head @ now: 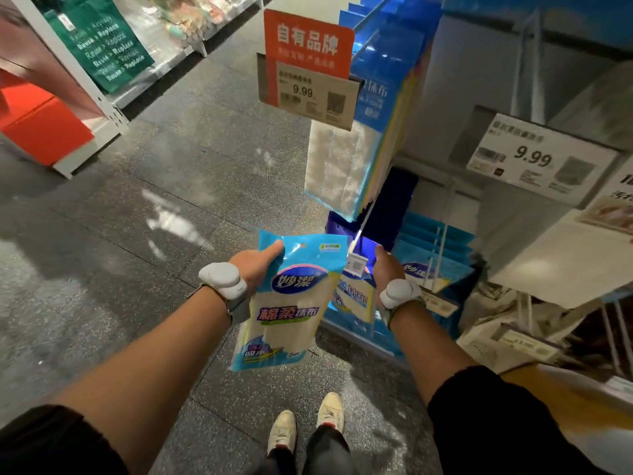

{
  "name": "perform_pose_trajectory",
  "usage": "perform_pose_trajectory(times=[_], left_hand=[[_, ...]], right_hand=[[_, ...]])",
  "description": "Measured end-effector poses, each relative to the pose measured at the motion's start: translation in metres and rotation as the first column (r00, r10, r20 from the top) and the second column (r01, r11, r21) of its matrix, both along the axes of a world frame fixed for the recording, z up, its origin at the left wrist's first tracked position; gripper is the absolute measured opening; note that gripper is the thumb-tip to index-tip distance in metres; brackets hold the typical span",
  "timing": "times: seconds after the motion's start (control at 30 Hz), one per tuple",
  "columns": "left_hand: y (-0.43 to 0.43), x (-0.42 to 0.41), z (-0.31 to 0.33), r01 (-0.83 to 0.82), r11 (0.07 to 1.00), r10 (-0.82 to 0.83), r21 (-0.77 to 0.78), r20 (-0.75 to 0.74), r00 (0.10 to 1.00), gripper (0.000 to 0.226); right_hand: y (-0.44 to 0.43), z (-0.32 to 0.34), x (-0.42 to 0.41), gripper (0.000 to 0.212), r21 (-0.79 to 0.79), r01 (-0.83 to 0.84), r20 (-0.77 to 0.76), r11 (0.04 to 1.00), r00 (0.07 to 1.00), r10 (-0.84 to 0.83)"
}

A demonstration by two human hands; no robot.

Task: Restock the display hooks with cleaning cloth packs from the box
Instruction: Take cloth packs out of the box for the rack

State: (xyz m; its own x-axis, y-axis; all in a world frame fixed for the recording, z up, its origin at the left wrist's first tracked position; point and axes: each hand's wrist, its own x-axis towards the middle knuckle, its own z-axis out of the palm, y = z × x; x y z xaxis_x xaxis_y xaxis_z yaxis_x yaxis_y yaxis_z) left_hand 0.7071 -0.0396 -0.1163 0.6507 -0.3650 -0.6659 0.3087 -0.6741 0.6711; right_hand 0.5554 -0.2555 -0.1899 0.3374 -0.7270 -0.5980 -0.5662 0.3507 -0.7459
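My left hand (255, 264) grips a blue and white cleaning cloth pack (286, 310) by its top left corner, thumb on the front, the pack hanging over the floor. My right hand (385, 267) reaches to a low display hook (359, 234) beside its small price tag (356, 265); its fingers are hidden behind the hand. Similar packs (354, 296) hang on that low hook, and more (435, 255) to the right. Higher up, a row of blue packs (346, 166) hangs on an upper hook. No box is in view.
An orange sign with a 9.99 price label (308, 63) juts out from the upper hook. A second 9.99 label (534, 156) sits on the right-hand shelf. Across the aisle stand a white rack with green bags (102, 42) and a red block (44, 125). My shoes (305, 426) are on speckled floor.
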Motion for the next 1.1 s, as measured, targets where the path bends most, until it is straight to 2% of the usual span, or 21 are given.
perform_pose_trajectory(times=[0.07,0.2,0.23,0.3,0.37,0.53,0.63,0.77,0.87,0.93,1.03,1.1], left_hand=[[-0.004,-0.006,0.005,0.0,1.0,-0.001,-0.025,-0.044,0.999,0.125],[-0.013,-0.02,-0.011,-0.041,0.994,0.025,-0.099,-0.161,0.987,0.094],[-0.016,-0.024,-0.012,-0.066,0.99,0.037,-0.124,-0.227,0.973,0.093],[-0.029,-0.041,-0.006,-0.042,0.988,-0.007,-0.15,-0.316,0.949,0.088],[-0.038,-0.056,-0.001,-0.007,0.985,-0.055,-0.175,-0.351,0.935,0.067],[-0.058,-0.09,-0.007,0.062,0.964,-0.154,-0.259,-0.352,0.923,0.033],[-0.074,-0.113,-0.017,0.122,0.97,-0.181,-0.211,-0.29,0.94,0.01],[-0.085,-0.132,-0.043,0.109,0.986,-0.14,-0.122,-0.28,0.95,0.009],[-0.094,-0.141,-0.06,0.257,0.966,-0.247,0.0,-0.267,0.931,0.037],[-0.103,-0.149,-0.071,0.279,0.959,-0.281,-0.052,-0.3,0.911,0.041],[-0.123,-0.158,-0.068,0.15,0.982,-0.186,-0.118,-0.408,0.894,0.021],[-0.138,-0.157,-0.072,0.159,0.98,-0.192,-0.119,-0.359,0.913,0.032]], right_hand=[[0.016,0.015,-0.002,0.063,-0.04,0.012,0.036,0.999,0.999,-0.01],[0.053,0.043,-0.029,0.079,-0.106,0.118,0.259,0.987,0.962,-0.087],[0.054,0.047,-0.035,0.071,-0.096,0.128,0.299,0.987,0.95,-0.095],[0.049,0.052,-0.051,0.04,-0.002,0.108,0.382,0.994,0.919,-0.099],[0.043,0.052,-0.064,0.027,0.139,0.059,0.441,0.989,0.89,-0.115],[0.033,0.034,-0.105,0.029,0.354,0.097,0.396,0.93,0.886,-0.243],[0.029,0.015,-0.141,0.021,0.38,0.207,0.324,0.902,0.883,-0.34],[0.029,-0.005,-0.174,0.013,0.378,0.293,0.229,0.878,0.889,-0.395],[0.026,-0.02,-0.185,0.009,0.324,0.348,0.129,0.88,0.905,-0.405],[0.018,-0.036,-0.191,0.01,0.297,0.391,0.098,0.871,0.895,-0.435],[-0.003,-0.054,-0.193,0.018,0.294,0.412,0.138,0.863,0.875,-0.465],[-0.015,-0.056,-0.19,0.026,0.289,0.448,0.146,0.846,0.853,-0.501]])
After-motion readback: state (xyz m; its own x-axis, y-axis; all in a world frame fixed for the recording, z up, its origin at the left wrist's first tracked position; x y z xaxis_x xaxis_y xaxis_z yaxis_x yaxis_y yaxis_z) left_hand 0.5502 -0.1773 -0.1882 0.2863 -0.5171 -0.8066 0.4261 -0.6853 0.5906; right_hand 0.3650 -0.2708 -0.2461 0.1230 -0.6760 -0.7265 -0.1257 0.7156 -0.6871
